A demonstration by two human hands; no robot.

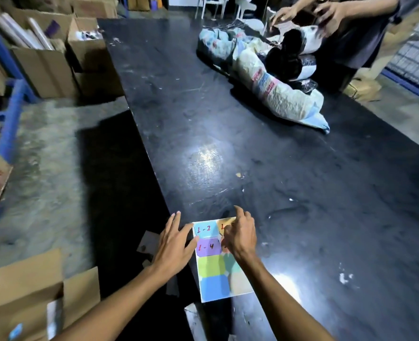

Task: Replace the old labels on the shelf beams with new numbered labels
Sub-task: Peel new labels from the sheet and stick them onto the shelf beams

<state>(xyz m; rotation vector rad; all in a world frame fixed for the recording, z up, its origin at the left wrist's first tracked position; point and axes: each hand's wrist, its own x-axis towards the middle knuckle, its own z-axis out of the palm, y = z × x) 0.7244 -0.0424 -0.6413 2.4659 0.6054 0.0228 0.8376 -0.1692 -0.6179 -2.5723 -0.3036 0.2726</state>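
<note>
A white sheet of coloured sticker labels (218, 274) lies at the near left edge of a long black table (252, 143). The light blue label reads "1-2" (204, 229) and the purple one reads "1-4" (207, 247); lower labels are blank. My left hand (174, 244) rests flat with spread fingers on the sheet's left edge. My right hand (240, 235) has its fingertips pinched at the orange label (224, 222) in the top right corner, whose upper edge looks lifted. No shelf beam label is visible.
Another person (346, 33) stands at the far right handling wrapped bundles and sacks (277, 77) on the table. Open cardboard boxes (56, 57) and a blue rack frame (9, 112) line the left. A box (31, 299) sits near left on the concrete floor.
</note>
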